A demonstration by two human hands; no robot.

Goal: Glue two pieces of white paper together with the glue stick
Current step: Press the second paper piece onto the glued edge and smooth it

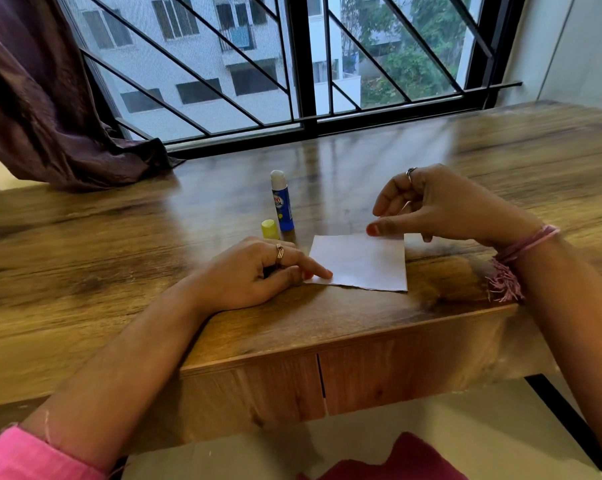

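Observation:
A white paper (360, 263) lies flat on the wooden table (119, 254), near its front edge; whether it is one sheet or two stacked I cannot tell. My left hand (254, 275) rests on the table and its index fingertip presses the paper's near left corner. My right hand (441, 206) hovers at the paper's far edge, thumb tip touching that edge, other fingers loosely curled above it. The blue glue stick (282, 206) stands upright and uncapped just behind the paper's left side. Its yellow cap (270, 229) sits beside it.
A purple curtain (50, 98) drapes onto the table at the back left. A barred window (292, 64) runs along the table's far edge. The table's front edge with drawer fronts (361, 382) lies just below my hands.

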